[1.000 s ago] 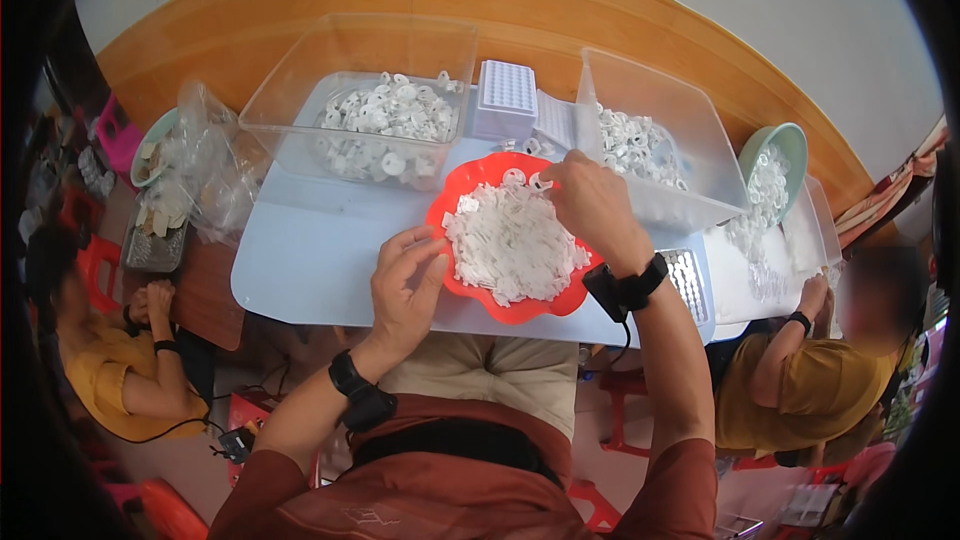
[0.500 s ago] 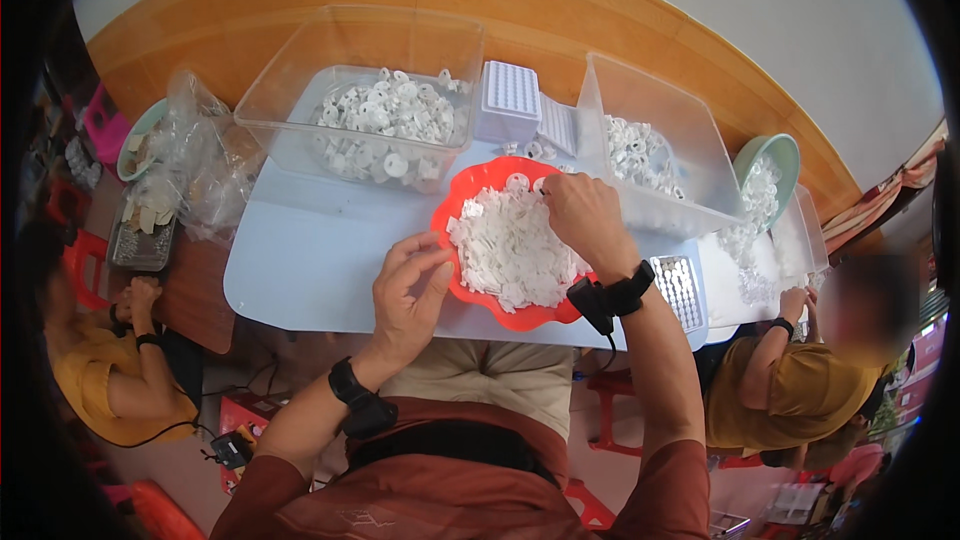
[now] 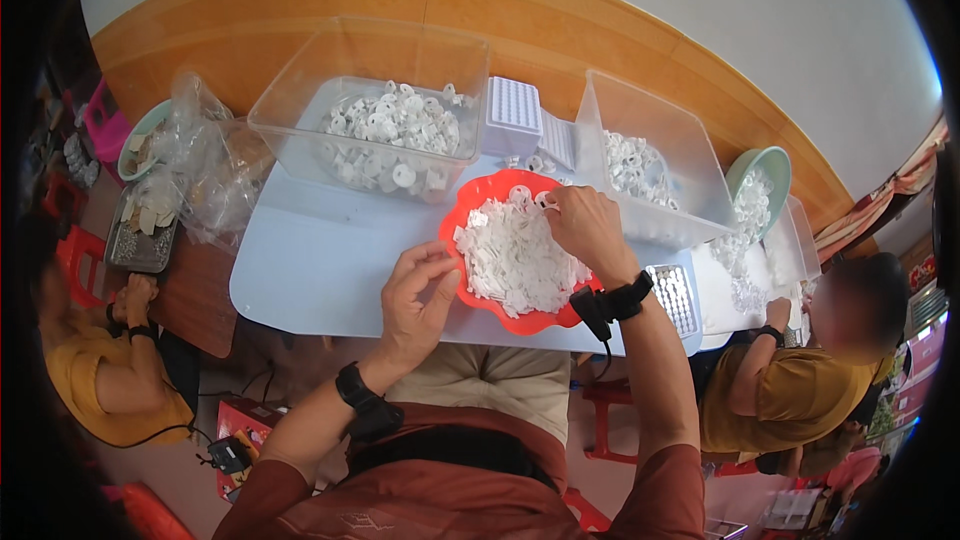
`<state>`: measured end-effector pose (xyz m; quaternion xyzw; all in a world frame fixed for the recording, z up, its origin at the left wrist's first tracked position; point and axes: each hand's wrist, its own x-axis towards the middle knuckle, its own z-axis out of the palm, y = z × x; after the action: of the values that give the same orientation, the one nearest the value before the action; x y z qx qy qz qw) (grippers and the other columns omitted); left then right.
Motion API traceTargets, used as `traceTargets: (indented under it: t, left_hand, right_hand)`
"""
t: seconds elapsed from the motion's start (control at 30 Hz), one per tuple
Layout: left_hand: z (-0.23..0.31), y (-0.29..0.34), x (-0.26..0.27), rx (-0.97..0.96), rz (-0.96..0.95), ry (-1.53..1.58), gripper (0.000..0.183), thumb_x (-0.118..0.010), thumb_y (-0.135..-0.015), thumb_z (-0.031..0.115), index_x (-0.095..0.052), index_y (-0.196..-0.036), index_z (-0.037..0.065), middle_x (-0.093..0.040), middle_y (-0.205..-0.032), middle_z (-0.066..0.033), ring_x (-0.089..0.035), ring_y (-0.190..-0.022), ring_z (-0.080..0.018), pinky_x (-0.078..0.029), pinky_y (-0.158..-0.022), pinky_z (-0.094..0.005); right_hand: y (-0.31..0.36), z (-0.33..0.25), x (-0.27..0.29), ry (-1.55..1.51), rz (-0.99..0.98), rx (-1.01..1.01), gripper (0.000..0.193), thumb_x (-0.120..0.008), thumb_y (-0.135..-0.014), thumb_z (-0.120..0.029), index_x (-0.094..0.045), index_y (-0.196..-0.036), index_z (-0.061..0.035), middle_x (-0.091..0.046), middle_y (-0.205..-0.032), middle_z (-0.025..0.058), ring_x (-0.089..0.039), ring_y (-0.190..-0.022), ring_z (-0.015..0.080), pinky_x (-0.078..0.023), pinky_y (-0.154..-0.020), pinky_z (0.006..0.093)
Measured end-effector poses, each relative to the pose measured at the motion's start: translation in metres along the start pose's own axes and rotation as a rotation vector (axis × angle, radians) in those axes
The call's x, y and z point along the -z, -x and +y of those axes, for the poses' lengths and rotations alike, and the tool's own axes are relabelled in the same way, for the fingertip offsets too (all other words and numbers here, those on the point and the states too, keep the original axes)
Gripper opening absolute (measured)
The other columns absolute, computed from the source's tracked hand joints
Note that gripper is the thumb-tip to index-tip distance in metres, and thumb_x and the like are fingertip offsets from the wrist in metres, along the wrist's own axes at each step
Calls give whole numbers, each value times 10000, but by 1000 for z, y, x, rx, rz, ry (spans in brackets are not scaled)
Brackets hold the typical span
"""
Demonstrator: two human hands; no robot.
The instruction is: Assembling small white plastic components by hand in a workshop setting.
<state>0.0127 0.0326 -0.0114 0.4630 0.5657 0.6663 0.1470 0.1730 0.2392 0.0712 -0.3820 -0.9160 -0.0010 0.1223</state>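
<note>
A red scalloped bowl (image 3: 452, 227) filled with small white flat pieces (image 3: 520, 255) stands in front of me. At its left rim is my left hand (image 3: 412, 308), the thumb spread away from the curved fingers, whose tips are at or close to the rim. My right hand (image 3: 588, 225) reaches over the right side of the bowl, thumb and fingers pinched together. A small white round piece (image 3: 545, 199) shows at those fingertips; its far side is hidden. Another white round piece (image 3: 519, 194) lies at the bowl's far edge.
Clear plastic bins with white round parts stand at the back left (image 3: 365, 145) and back right (image 3: 680, 215). Between them are lilac pegged blocks (image 3: 514, 105). A tray of round pieces (image 3: 673, 298) lies right of the bowl. People in yellow sit at both sides.
My right hand stays at the bowl's far right, and the white round piece at its fingertips shows more plainly. The whole view has shifted slightly. My left hand remains beside the rim.
</note>
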Motion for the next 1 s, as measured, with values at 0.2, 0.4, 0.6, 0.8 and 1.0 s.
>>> traceTargets:
  t: [0.2, 0.4, 0.6, 0.8, 1.0]
  left_hand:
    - [-3, 0, 1, -10, -22, -7, 211, -700, -945, 135, -708, -1112, 7, -612, -1257, -156, -624, -1090, -241, -513, -936, -333]
    - [-1, -1, 3, -6, -37, 5, 212, -694, -952, 122, -700, -1124, -1, -597, -1270, -143, -610, -1100, -210, -517, -923, -310]
    - [-1, 0, 3, -21, -38, 13, 214, -696, -951, 123, -697, -1124, -2, -600, -1270, -147, -616, -1100, -218, -522, -920, -316]
    - [1, -1, 1, -16, -9, 21, 202, -715, -926, 131, -712, -1091, 15, -626, -1237, -161, -653, -1064, -268, -531, -916, -352]
    - [-1, -1, 3, -25, -40, -2, 217, -709, -940, 122, -698, -1118, -2, -600, -1268, -150, -630, -1084, -219, -530, -901, -308]
  right_hand:
    - [-2, -3, -3, 28, 4, -18, 161, -616, -860, -147, -718, -858, -22, -706, -841, 207, -676, -799, 416, -533, -723, 503]
    - [0, -1, -6, 0, 55, 7, 195, -587, -915, -169, -676, -851, -8, -694, -892, 192, -663, -802, 418, -519, -704, 509]
    - [2, -1, -6, -24, 39, -13, 192, -587, -922, -172, -696, -889, -17, -688, -944, 176, -662, -844, 410, -517, -728, 500]
    - [4, 1, -5, -9, 34, 27, 205, -596, -928, -173, -644, -824, -3, -665, -940, 197, -668, -774, 423, -521, -690, 513]
    - [6, 5, -8, -7, 41, 45, 183, -604, -932, -161, -637, -861, 5, -651, -959, 194, -664, -776, 427, -515, -689, 516]
